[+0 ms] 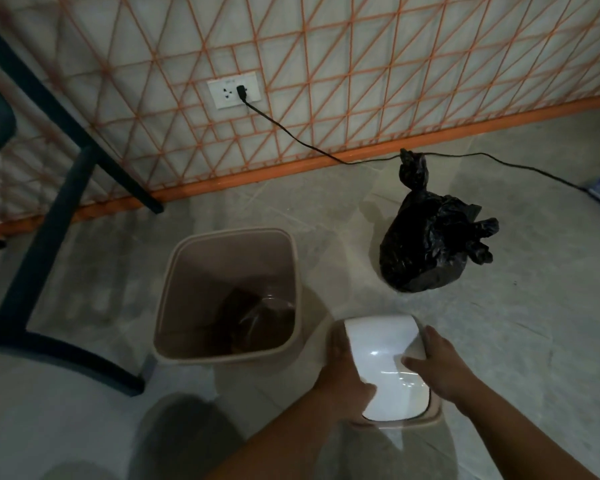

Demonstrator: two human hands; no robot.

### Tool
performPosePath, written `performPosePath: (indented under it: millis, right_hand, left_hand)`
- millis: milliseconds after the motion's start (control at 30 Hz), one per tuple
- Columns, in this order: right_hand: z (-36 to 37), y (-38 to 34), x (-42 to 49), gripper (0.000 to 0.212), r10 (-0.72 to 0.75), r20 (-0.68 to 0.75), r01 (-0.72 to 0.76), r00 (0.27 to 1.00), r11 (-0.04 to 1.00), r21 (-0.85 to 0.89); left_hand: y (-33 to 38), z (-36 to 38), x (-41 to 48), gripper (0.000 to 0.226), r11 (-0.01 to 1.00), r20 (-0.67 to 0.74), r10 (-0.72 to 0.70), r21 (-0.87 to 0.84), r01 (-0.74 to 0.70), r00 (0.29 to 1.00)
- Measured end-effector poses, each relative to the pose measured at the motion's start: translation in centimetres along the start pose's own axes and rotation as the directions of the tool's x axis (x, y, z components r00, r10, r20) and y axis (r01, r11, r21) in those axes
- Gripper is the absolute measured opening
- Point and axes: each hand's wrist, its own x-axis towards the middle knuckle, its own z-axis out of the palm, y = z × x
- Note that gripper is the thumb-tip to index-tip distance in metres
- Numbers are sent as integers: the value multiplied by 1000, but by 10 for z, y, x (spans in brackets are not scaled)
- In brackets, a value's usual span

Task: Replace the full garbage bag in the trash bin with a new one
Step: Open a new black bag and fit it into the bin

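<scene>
From the head camera, the person appears to be between removing the old bag and fitting a new one. The full garbage bag (426, 244), black and knotted at the top, sits on the floor (499, 341) well apart from the trash bin (229, 296), out toward the far right near the orange skirting of the wall (291, 81). The bin stands open and unlined just beside the dark frame leg (49, 216) at the left; something dark and glossy lies at its bottom, too dim to identify.

Both hands are on the bin's lid (388, 365), a white swing flap in a tan rim, held low at the near edge of the floor, just right of the bin. The left hand (343, 382) wraps the lid's left side, fingers curled around the rim. The right hand (440, 368) grips the right side, thumb lying on the white flap. Whether the lid rests on the floor or is held above it cannot be told.

No fresh bag is visible anywhere. The next move likely calls for setting the lid aside, fetching a new liner, opening it and folding its mouth over the bin's rim before the lid goes back on.

Counted: one bin, one lid, one tied bag, two hands, one wall socket (234, 93) with one black cable (291, 136) plugged in.
</scene>
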Motion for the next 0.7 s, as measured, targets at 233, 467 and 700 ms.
performPosePath:
  millis: [233, 467, 700]
  right_hand:
    - [-54, -111, -19, 58, -201, -138, 199, 970, 980, -27]
    - [-61, -283, -58, 21, -517, -226, 522, 826, 852, -39]
    - [-12, -484, -141, 16, -828, -119, 832, 548, 554, -23]
  left_hand:
    - [51, -62, -39, 84, 983, -64, 181, 21, -180, 981]
    - [67, -197, -126, 71, 953, -260, 299, 40, -299, 918]
    - [32, -376, -266, 55, 955, -615, 292, 233, -184, 733]
